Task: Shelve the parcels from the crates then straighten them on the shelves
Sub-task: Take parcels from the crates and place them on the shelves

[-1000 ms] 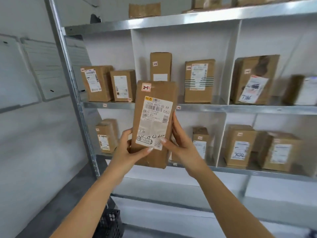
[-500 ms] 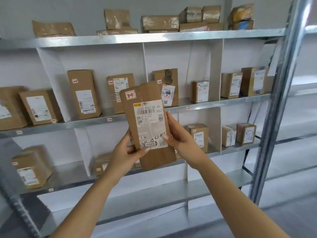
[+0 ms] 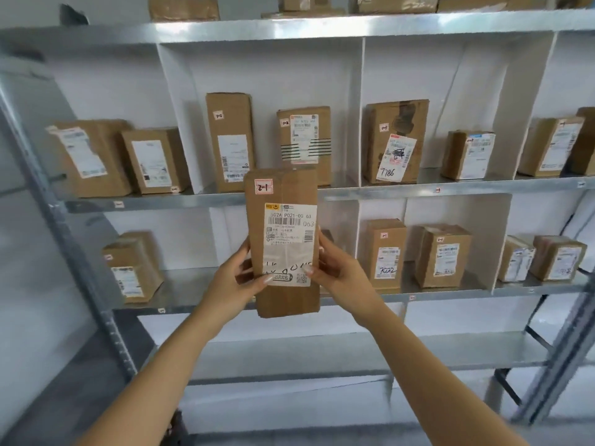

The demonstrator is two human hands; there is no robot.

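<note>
I hold a tall brown cardboard parcel upright in front of the metal shelving, its white shipping label and a small red-edged tag facing me. My left hand grips its lower left edge with the thumb across the label's bottom. My right hand grips the lower right edge, thumb on the label too. The parcel hangs in the air before the middle shelf and the shelf below, touching neither. The crates are out of view.
Several brown labelled parcels stand in white-walled compartments on both shelves, and more lie on the top shelf. A grey upright post runs down the left and another at the lower right. The bottom shelf holds nothing.
The view swung right along the shelving, then back left and closer. The parcel stayed in both hands and now stands more upright.
</note>
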